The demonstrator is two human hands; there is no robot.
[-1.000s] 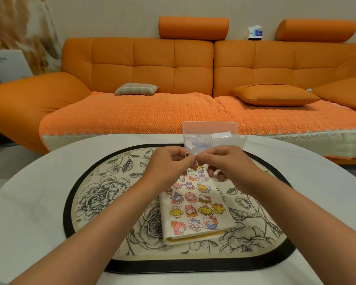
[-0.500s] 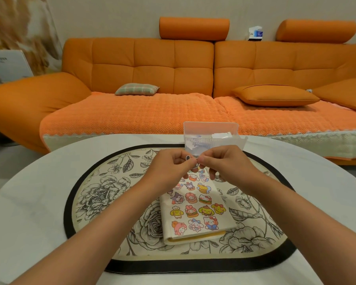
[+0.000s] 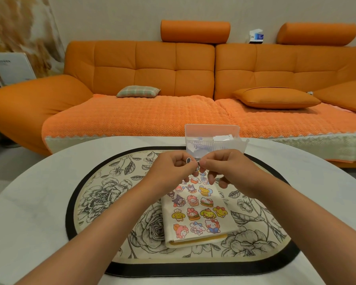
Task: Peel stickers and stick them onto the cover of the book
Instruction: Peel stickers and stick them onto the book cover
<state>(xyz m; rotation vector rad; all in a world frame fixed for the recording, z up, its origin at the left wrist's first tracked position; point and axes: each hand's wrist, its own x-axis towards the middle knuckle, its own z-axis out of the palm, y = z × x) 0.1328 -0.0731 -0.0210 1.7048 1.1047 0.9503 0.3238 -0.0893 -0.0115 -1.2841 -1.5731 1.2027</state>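
Note:
A cream-covered book [image 3: 199,218] lies closed on the floral mat, its cover filled with several cartoon stickers. Above its far end, my left hand [image 3: 171,168] and my right hand [image 3: 228,169] meet fingertip to fingertip. Between them they pinch a small sticker [image 3: 188,160] with a dark cartoon figure; part of it sticks up over my left fingers, and the rest is hidden by the fingertips. Whether it sits on backing paper I cannot tell.
A clear plastic box [image 3: 213,141] holding white paper pieces stands open just beyond my hands. The oval black-rimmed floral mat [image 3: 103,194] lies on a round white table [image 3: 29,202]. An orange sofa [image 3: 173,79] with cushions fills the background.
Both hands have stayed together over the book's far end, shifting only slightly. The dark sticker now shows a little more above my left fingers.

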